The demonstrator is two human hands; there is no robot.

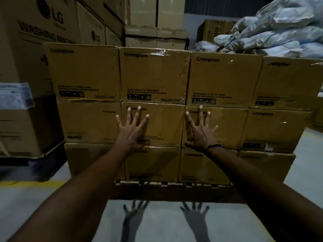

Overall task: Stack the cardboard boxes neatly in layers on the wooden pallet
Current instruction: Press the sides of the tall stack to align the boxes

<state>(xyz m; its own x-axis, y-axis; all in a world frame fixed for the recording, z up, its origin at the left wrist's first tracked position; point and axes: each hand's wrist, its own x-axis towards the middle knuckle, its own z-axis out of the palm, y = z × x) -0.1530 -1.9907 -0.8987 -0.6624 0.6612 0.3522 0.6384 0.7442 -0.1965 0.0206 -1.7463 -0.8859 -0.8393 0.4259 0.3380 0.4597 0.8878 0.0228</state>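
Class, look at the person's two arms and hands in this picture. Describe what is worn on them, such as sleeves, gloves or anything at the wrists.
Both forearms are bare, with no sleeves in view. Neither the left hand nor the right hand wears a glove, and no rings show on the fingers. The only item worn is a thin black band around the right wrist; the left wrist carries nothing.

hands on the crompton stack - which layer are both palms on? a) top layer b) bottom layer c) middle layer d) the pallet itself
c: the left hand and right hand lie flat with fingers spread on two neighbouring boxes of the middle layer, with the top layer above them and the bottom layer below, on the wooden pallet.
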